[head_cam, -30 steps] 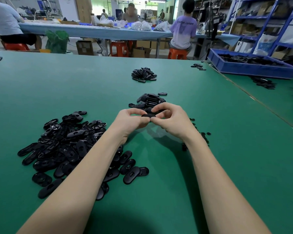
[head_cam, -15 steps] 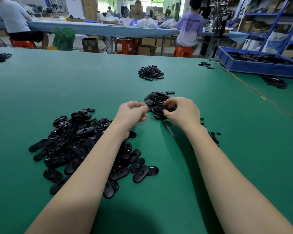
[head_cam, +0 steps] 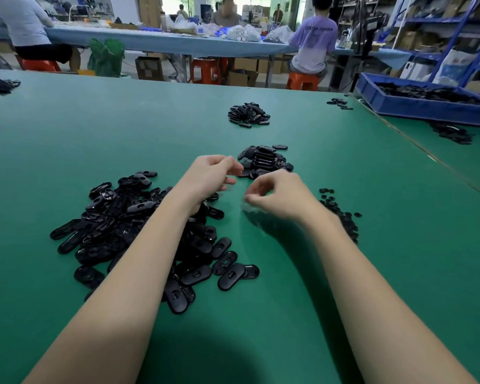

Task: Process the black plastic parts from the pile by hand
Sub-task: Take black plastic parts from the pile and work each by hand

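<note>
While both hands hover over the green table, no part shows in either. The left hand hangs loosely curled beside the pile; the blurred right hand has its fingertips drawn together.

No legible txt (shirt print blurred)

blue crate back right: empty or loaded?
Loaded. The blue crate holds a layer of black parts showing above its near wall; depth cannot be told.
</note>
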Available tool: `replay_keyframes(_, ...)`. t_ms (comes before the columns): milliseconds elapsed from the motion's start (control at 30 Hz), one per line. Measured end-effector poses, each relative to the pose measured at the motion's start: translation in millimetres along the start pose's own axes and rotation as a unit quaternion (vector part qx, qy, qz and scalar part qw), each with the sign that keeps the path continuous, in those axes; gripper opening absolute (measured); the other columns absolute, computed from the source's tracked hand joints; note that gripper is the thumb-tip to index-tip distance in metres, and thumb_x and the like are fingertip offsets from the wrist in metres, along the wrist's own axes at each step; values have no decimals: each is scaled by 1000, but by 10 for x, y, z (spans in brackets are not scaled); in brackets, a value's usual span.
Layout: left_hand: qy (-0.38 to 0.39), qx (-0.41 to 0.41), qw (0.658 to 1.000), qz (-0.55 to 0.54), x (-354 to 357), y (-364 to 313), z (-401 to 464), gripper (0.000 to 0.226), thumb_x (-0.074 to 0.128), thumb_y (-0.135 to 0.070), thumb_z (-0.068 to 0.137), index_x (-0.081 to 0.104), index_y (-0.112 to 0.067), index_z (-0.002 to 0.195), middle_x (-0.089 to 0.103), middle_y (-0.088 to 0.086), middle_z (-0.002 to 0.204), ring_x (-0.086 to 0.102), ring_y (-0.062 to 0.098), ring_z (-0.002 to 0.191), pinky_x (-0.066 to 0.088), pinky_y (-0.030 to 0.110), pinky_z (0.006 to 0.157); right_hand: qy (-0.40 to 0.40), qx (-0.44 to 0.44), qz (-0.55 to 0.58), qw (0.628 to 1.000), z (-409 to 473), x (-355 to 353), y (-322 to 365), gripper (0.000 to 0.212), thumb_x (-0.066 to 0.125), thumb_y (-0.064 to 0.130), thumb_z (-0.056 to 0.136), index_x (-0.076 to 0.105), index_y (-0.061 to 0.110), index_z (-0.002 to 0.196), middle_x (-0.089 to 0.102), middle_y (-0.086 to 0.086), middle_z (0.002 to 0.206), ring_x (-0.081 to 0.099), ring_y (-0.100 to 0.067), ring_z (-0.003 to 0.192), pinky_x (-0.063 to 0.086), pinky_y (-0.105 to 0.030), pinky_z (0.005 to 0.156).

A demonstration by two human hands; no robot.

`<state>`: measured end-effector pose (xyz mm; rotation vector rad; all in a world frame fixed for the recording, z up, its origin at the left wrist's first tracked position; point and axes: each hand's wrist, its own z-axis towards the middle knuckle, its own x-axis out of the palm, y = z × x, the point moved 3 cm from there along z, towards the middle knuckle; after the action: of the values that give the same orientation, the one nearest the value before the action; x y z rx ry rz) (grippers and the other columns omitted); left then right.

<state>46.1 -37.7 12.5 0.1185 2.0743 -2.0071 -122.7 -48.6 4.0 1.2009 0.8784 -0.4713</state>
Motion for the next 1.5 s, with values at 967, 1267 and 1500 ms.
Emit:
replay_keyframes(967,129,-2,991,-47,318,58,-132,11,73,-1,88,74,-8,96,76,20,93,66,22,80,61,28,83,35,166,-90,981,-283,-661,-455,10,72,35,82,77,32,75,76,12,85,68,-14,85,57,-31,85)
replay_keyframes(1267,138,-13,986,-87,345,73,-168,28,63,14,87,74,-6,104,73,15,94,74,20,84,59,23,78,96,264,-154,947,-391,-727,-517,20,88,38,59,79,42,76,73,7,106,66,-26,105,57,-39,93)
replay_keyframes(1500,126,-27,985,-118,336,72,-170,29,62,17,87,74,-3,104,71,9,91,76,23,83,60,22,77,75,237,-127,960,-385,-722,-492,15,86,33,69,77,29,80,72,6,94,66,-18,91,55,-29,79)
